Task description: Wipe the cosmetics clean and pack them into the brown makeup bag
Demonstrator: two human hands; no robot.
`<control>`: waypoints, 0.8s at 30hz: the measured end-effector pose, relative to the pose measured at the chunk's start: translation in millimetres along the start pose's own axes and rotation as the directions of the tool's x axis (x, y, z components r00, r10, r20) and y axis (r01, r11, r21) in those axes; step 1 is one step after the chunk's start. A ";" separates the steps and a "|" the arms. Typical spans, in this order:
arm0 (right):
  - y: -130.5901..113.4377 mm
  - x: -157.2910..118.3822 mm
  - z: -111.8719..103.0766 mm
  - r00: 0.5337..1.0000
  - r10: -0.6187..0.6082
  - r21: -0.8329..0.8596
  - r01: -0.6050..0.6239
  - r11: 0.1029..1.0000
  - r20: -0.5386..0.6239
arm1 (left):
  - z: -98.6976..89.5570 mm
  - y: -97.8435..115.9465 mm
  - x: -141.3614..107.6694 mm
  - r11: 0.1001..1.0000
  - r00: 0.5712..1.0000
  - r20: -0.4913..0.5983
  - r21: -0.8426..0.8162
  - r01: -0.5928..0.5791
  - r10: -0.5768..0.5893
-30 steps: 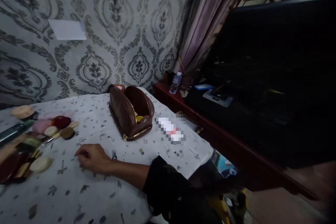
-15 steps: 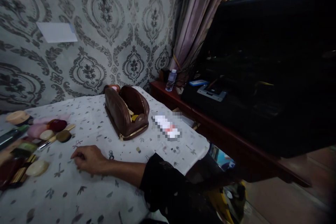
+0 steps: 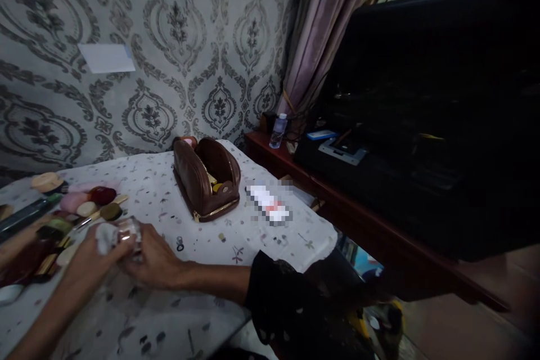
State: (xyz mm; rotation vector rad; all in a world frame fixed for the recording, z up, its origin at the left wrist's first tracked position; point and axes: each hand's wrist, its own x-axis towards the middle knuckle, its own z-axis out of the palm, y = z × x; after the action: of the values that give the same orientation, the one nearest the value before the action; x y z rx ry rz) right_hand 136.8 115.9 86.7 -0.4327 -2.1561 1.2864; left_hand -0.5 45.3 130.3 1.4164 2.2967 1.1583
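My left hand [image 3: 95, 253] is closed on a white crumpled wad [image 3: 105, 236], which looks like tissue or a wipe. Pressed close beside it, my right hand [image 3: 156, 259] grips a small clear jar [image 3: 130, 233] with something pinkish inside. Both hands meet above the patterned white tablecloth [image 3: 202, 315], and motion blurs the finger details. Left of them lies a spread of cosmetics, including a makeup brush [image 3: 86, 221], a pink makeup sponge [image 3: 73, 201] and a dark red one [image 3: 103, 196]. Past my right hand stands an unzipped brown cosmetic bag [image 3: 192, 174] with some yellow items inside.
A blurred-out white item [image 3: 269, 202] lies right of the bag. At the back, a water bottle [image 3: 278, 130] stands on a dark red wooden stand [image 3: 264, 146]. A large black screen-like panel [image 3: 422, 95] fills the right side. Patterned wallpaper [image 3: 177, 22] covers the wall.
My left hand has come into view with the white wad. My right hand, which rested curled on the cloth, now holds the small jar against it. The view has shifted slightly left.
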 end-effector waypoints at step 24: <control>35.6 -17.0 -19.4 0.988 0.052 -0.143 -0.073 0.987 -0.145 | 37.2 -17.2 -24.3 0.958 0.917 -0.319 -0.077 -0.277 0.240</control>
State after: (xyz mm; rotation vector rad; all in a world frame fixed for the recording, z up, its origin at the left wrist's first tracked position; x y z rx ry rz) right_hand 161.5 137.1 57.1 -0.6383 -2.1403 1.0975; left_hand 20.6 40.3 87.8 1.6310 2.2269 1.6752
